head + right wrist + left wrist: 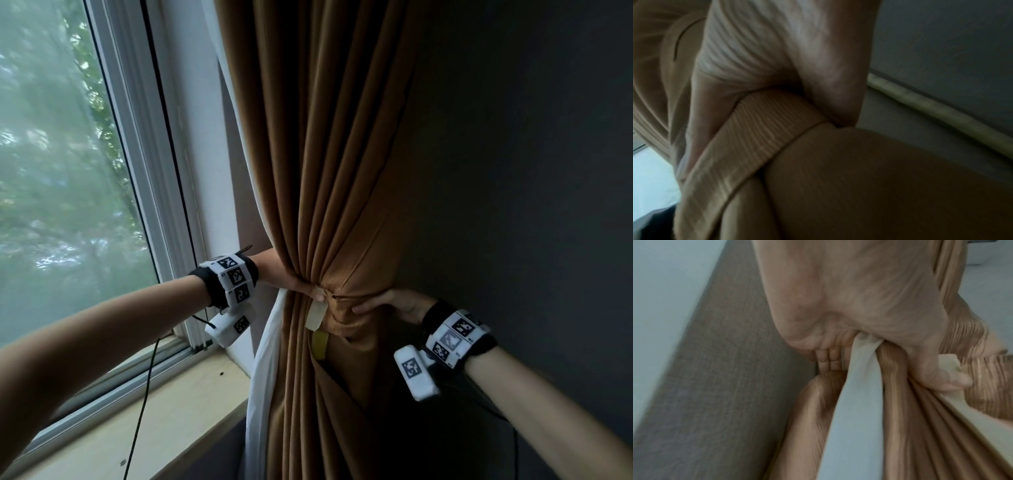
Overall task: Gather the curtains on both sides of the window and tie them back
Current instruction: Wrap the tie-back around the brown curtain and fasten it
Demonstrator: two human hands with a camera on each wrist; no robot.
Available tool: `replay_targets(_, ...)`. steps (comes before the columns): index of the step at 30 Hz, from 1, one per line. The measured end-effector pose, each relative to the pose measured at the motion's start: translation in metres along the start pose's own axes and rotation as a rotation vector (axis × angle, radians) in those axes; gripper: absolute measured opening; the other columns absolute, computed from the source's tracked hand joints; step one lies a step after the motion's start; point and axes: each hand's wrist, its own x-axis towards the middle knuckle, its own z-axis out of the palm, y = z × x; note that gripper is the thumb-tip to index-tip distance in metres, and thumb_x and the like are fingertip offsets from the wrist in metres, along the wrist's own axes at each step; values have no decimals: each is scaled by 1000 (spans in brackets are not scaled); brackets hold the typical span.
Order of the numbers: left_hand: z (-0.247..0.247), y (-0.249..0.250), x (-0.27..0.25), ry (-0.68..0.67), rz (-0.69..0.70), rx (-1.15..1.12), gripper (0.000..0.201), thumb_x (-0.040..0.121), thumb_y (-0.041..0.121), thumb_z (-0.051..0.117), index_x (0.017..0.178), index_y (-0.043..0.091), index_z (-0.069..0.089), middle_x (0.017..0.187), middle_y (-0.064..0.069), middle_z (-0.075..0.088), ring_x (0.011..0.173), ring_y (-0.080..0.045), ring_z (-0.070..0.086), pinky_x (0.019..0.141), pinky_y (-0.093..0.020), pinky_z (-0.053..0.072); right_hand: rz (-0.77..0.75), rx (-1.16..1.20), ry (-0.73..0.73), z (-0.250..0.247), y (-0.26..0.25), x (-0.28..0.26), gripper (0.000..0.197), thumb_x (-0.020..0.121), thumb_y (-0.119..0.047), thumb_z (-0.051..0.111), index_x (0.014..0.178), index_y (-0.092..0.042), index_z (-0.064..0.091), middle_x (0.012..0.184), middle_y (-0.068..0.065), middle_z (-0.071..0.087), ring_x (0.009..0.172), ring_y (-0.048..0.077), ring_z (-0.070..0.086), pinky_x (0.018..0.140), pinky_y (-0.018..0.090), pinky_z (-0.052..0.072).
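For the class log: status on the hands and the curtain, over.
Left hand grips gathered brown curtain, thumb on pale strap end. Right hand holds the tie-back band at the waist. White liner bunched alongside. Nothing blocking.

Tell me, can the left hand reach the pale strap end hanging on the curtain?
Probably yes. The left hand already grips the curtain just above the strap end, and nothing covers it.

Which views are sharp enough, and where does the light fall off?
Head view: sharp, daylight through the window, wall right of the brown curtain nearly black. Left wrist view: motion-blurred, left hand gripping folds readable. Right wrist view: dim, soft, right hand on the tieback band.
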Motion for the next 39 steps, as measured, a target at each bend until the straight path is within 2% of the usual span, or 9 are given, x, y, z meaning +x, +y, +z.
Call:
replay_targets(5,1,2,1,-1,-61,38,95,59,54,81,140,31,38,145,8,42,134,-12,39,115,-29,28,-27,33,79,-3,9,3,38,71,-1,76,99,-18,57,107,-1,63,95,12,58,82,24,46)
replay_targets(9,7,4,-5,21,-72,-35,87,68,38,81,141,25,38,144,5,42,133,-14,39,106,-19,28,-46,44,110,-2,15,5,81,39,-25,90,114,-18,58,120,2,64,112,20,58,101,35,44)
replay_targets(13,11,4,-10,49,-45,-154,82,69,28,82,139,22,41,142,3,45,128,-11,42,101,-18,31,-103,38,151,4,18,5,76,39,-25,90,109,-21,61,117,-1,66,109,17,60,92,29,47)
replay_targets(20,18,4,-17,141,-5,-241,77,68,21,84,135,17,47,135,3,50,123,-9,46,99,-19,36,-346,-33,489,30,30,-8,80,59,-17,89,129,-11,52,119,0,61,107,11,57,78,11,44)
replay_targets(25,23,9,-20,201,-24,-244,71,68,20,83,131,15,50,129,1,54,116,-10,48,94,-19,37,-559,-229,858,52,44,-9,108,55,-28,92,141,-9,30,138,1,40,128,13,38,103,20,29)
replay_targets(28,25,12,-23,223,-31,-247,69,67,22,84,128,16,54,128,-2,56,115,-12,50,96,-23,40,-849,-521,1117,61,48,-16,81,62,-18,87,129,-8,43,128,10,44,115,21,47,98,28,42)
replay_targets(31,27,14,-27,241,-29,-238,64,64,26,86,122,16,60,124,-5,61,118,-20,54,104,-33,43,-1070,-777,952,69,45,-19,40,74,1,72,111,-3,58,110,12,56,98,17,55,83,30,52)
replay_targets(34,30,17,-32,251,-9,-246,60,63,28,86,117,16,63,120,-5,64,115,-21,57,102,-39,45,-968,-961,783,74,37,-21,28,81,0,65,109,-4,61,110,8,59,93,20,62,77,31,56)
replay_targets(39,33,20,-36,301,-41,-256,54,63,24,86,112,15,66,114,-5,66,108,-19,59,99,-35,47,-787,-1236,799,81,28,-16,24,78,-4,71,100,-4,63,106,12,59,91,26,62,79,36,56)
